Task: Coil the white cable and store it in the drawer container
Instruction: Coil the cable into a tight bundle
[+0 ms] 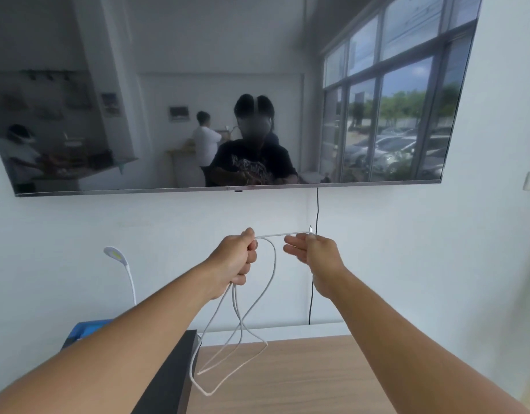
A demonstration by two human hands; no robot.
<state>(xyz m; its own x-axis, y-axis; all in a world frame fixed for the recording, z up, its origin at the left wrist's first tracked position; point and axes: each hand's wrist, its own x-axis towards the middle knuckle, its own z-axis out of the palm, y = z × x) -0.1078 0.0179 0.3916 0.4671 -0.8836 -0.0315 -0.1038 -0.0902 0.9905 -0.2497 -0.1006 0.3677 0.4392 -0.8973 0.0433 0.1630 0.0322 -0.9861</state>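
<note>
The white cable (271, 271) hangs in several long loops from my left hand (238, 258), which is closed in a fist around the gathered strands at chest height. A short stretch runs level from that fist to my right hand (313, 252), which pinches the cable near its small plug end between thumb and fingers, the other fingers spread. The lowest loops dangle down to the wooden table (317, 372) and beside a black box (171, 380). No drawer container can be made out for certain.
A large wall-mounted screen (228, 94) fills the upper view and mirrors the room. A thin black cord (317, 210) drops from it down the wall. A white gooseneck lamp (120, 261) and a blue object (87, 327) stand at the left.
</note>
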